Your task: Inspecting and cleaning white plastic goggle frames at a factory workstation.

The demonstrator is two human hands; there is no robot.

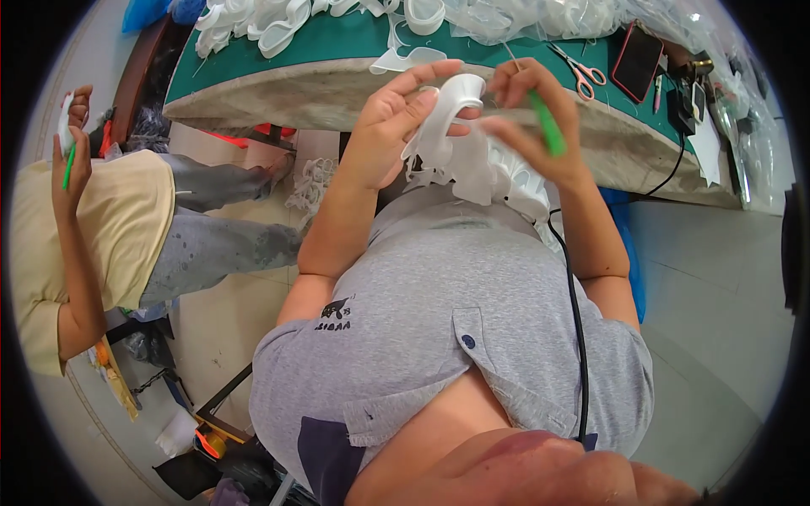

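White curved piece (434, 126) is held between both hands, at the near edge of a green-topped table (329, 46). Leftmost, a co-worker (110, 228) in yellow holds a green tool (68, 167); next, the left hand (388, 126) pinches the piece between thumb and fingers; the blurred right hand (567, 110) grasps a green-handled tool (547, 124), contact with the piece unclear; farther right lie scissors (585, 84) and a phone (637, 63).

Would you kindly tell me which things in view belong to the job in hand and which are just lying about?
Job in hand:
- Curved, smooth white piece, held in the left hand
- Slim green-handled tool, held in the right hand
- Looped white pieces on the table, probably

Apparently lying about:
- Dark rectangular phone with red edges
- Metal scissors with pink handles, unused now
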